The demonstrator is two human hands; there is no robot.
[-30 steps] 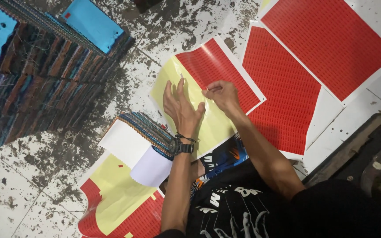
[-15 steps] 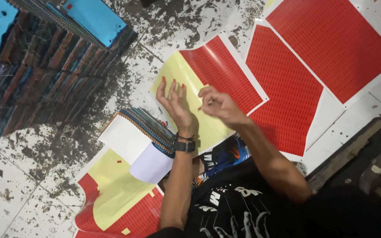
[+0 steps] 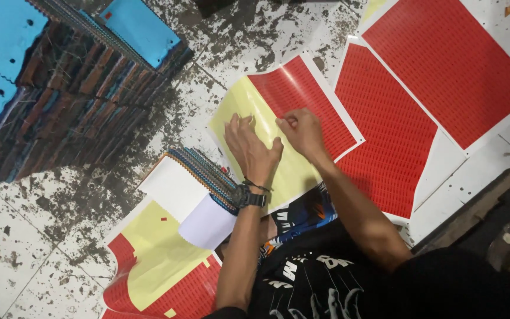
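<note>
A sticker sheet (image 3: pixel 267 112) lies on the floor; half of it is bare yellow backing, the other half is still covered in small red stickers (image 3: pixel 308 88). My left hand (image 3: pixel 252 147), with a black watch on the wrist, rests on the yellow part with its fingers bent and the tips pressing down. My right hand (image 3: pixel 302 133) is beside it, thumb and fingers pinched together at the edge of the red sticker field. What sits between those fingertips is too small to see clearly.
A small stack of notebooks (image 3: pixel 205 171) with striped spines and white pages lies left of my wrist. Another half-peeled sheet (image 3: pixel 154 260) sits at lower left. Full red sheets (image 3: pixel 385 124) (image 3: pixel 450 65) lie to the right. Tall stacks of blue-covered books (image 3: pixel 60 88) fill the upper left.
Both hands were lifted off the sheet half a second ago; now they are back down on it, the right hand pinching at the red edge.
</note>
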